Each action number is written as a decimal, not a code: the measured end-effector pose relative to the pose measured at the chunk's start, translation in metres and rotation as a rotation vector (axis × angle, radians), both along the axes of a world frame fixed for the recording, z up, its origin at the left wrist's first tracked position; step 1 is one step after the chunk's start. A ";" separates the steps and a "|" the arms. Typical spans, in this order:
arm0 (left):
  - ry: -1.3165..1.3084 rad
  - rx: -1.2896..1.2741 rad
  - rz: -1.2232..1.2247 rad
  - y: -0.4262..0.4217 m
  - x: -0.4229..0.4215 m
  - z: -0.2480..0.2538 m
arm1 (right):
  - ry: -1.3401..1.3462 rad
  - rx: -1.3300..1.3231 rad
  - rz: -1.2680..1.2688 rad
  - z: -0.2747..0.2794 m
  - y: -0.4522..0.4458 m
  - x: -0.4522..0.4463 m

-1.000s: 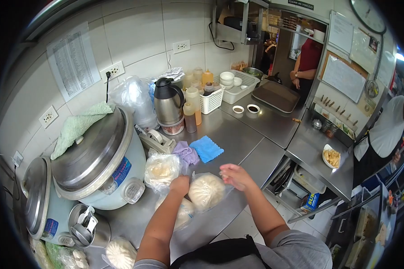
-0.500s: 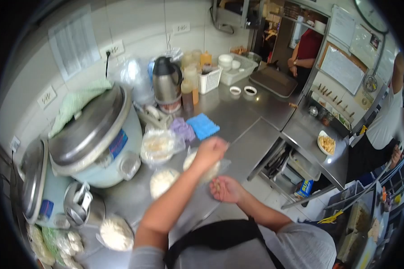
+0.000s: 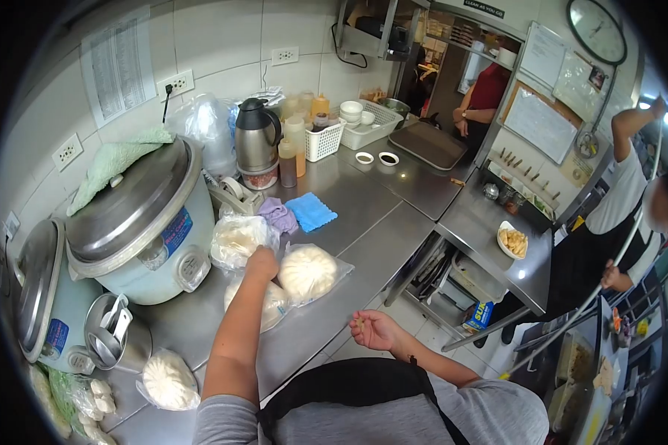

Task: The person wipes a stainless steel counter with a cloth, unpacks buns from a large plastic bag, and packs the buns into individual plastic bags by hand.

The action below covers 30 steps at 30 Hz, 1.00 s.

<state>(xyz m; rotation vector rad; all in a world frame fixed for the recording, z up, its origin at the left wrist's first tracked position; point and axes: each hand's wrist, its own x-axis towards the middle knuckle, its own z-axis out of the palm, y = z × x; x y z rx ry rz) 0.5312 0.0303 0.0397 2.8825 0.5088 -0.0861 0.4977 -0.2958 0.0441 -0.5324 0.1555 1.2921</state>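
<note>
My left hand (image 3: 261, 264) reaches over the steel counter between three bagged items, its fingers bent downward and their tips hidden. Just right of it lies a round white bun in a clear bag (image 3: 307, 273). Another bagged bun (image 3: 266, 305) sits below, partly behind my forearm. Behind the hand is a clear bag with pale contents (image 3: 237, 239). My right hand (image 3: 373, 330) is palm up off the counter's front edge, fingers curled around something small and greenish-brown that I cannot make out. A further bagged bun (image 3: 168, 380) rests at the lower left.
Two large rice cookers (image 3: 145, 245) and a metal pot of utensils (image 3: 117, 334) stand left. Purple (image 3: 277, 215) and blue cloths (image 3: 311, 212), a thermos (image 3: 257, 137) and bottles are behind. At right, a co-worker (image 3: 620, 200) holds a long pole (image 3: 586, 300); another person stands beyond the doorway.
My left hand has crossed over the right bun and come back to the left. My right hand has drawn back from that bun, palm turned up. The co-worker at right now has an arm raised on a pole.
</note>
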 end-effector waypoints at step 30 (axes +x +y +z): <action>-0.637 -1.318 -1.039 -0.160 -0.177 0.292 | -0.342 -0.075 0.132 0.081 0.030 -0.046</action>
